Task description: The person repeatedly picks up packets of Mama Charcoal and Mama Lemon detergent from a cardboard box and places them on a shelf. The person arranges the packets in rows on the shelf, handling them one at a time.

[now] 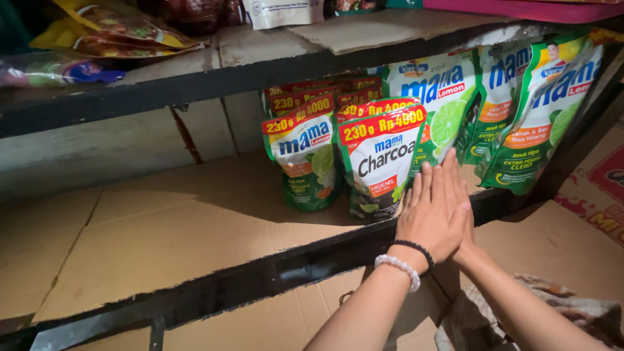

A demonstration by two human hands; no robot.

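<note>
My left hand (430,218), with a black band and a white bead bracelet on its wrist, lies flat with straight fingers against the right side of a dark-and-white standing pouch (377,162) with a red top band. My right hand (463,195) is pressed flat just behind the left one and is mostly hidden by it. Neither hand grips anything. A green-and-white pouch (304,162) of the same size stands to the left of the dark one, with more small pouches in rows behind. Larger green pouches (543,110) stand to the right.
The pouches stand on a shelf lined with brown cardboard (162,234), edged by a black metal rail (260,273). An upper shelf (227,71) carries yellow snack packets (110,29). Printed cardboard boxes (601,185) and a patterned cloth (487,318) lie at lower right.
</note>
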